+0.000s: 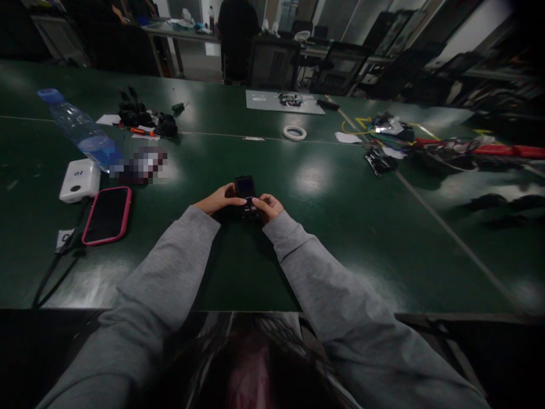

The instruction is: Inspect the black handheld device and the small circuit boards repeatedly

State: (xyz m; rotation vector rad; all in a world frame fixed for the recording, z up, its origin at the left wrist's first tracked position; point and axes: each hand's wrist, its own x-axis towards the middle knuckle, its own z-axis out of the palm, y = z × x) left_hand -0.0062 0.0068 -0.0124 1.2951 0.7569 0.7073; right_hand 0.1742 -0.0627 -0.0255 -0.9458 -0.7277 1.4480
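A small black device with a dark screen and buttons below it is held between both hands, near the middle of the green table. My left hand grips its left side, thumb on the button area. On the right side, my right hand has its fingers curled against the device, and its thumb rests by the buttons. The fingertips behind the device are hidden.
On the left are a pink-edged phone, a white box with a cable, a bottle and black parts. Farther off are a tape roll, a grey board, wires and a person.
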